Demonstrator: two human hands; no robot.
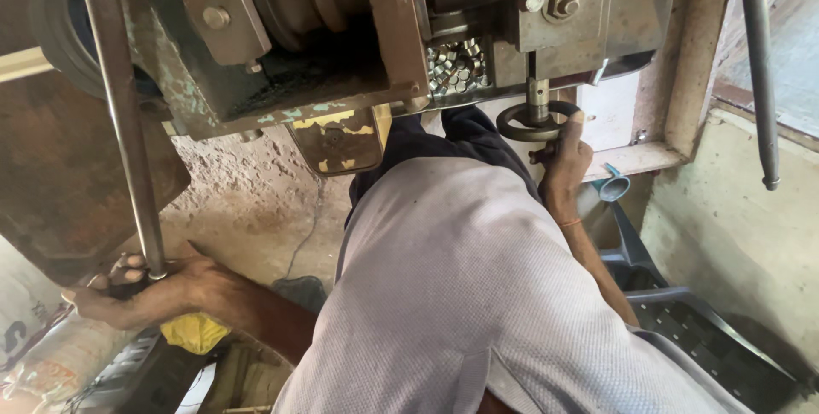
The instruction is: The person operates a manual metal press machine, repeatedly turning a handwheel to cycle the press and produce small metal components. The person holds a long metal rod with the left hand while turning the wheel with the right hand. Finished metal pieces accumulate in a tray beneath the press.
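Left hand (141,290): low at the left, the fingers (128,262) wrapped round the bottom end of a long steel lever rod (128,124) that runs up to the machine; a firm, closed grip.
Right hand (563,162): reaching up under the machine head, fingers (577,118) hooked over the rim of a small round handwheel (533,122); closed on it, thumb side hidden.
Handwheel: a dark metal ring sitting on a short upright spindle (537,90) below a grey block with a hex bolt (560,5).
Machine (341,30): an old, rusted press-like frame with flaking green and yellow paint; a heap of small shiny metal pieces (456,64) lies in an open pocket just left of the spindle.
Person: seated close in, a pale shirt (469,295) filling the middle, dark trousers (452,137) beneath the machine.
Around: a yellow cloth (194,331) under the left wrist, a printed sack (51,354) at the lower left, a dark plastic crate (691,320) at the right, a bare concrete floor (247,209).
Doing it well, as I judge: keep the rod held steady while the wheel is turned in small amounts, keep the wrist clear of the spindle, and keep the fingers away from the pocket of loose pieces.
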